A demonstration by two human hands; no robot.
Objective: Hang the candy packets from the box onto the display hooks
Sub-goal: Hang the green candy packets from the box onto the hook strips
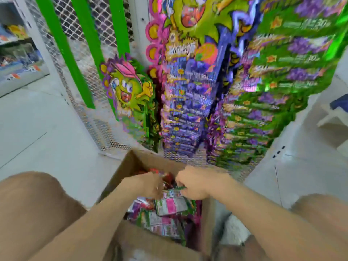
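Both reach into the cardboard box [130,162] on the floor. The right grip [194,183] pinches the green top edge of 1 candy packet [171,203], which lies on the loose heap inside. The left grip [148,183] curls among red packets; whether it holds any I cannot tell. Hanging packets [188,102] crowd the mesh panel [90,113] above.

Both bare forearms reach forward and down, converging; left grip [148,185] curls its fingers, right grip [192,183] pinches a packet [172,204].
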